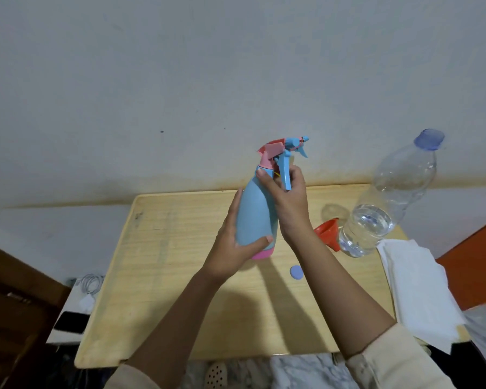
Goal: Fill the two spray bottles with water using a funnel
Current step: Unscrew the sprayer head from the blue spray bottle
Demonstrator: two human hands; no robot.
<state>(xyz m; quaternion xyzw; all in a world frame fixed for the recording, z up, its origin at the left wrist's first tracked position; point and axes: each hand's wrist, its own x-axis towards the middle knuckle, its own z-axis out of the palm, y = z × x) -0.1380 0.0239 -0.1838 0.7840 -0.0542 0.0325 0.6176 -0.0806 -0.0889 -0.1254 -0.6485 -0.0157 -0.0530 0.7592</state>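
Note:
A light blue spray bottle (254, 211) with a pink base and a pink-and-blue trigger head is held upright above the wooden table (166, 270). My left hand (233, 242) wraps its lower body. My right hand (285, 197) grips the neck just under the trigger head. An orange funnel (328, 232) lies on its side to the right. Next to the funnel stands a clear plastic water bottle (387, 203) with a blue cap, holding a little water. A second spray bottle is not in view.
A small blue cap (296, 272) lies on the table below the spray bottle. White folded cloth (415, 287) covers the table's right edge. A white wall rises right behind the table. Cables (89, 284) and a dark cabinet sit off the left side.

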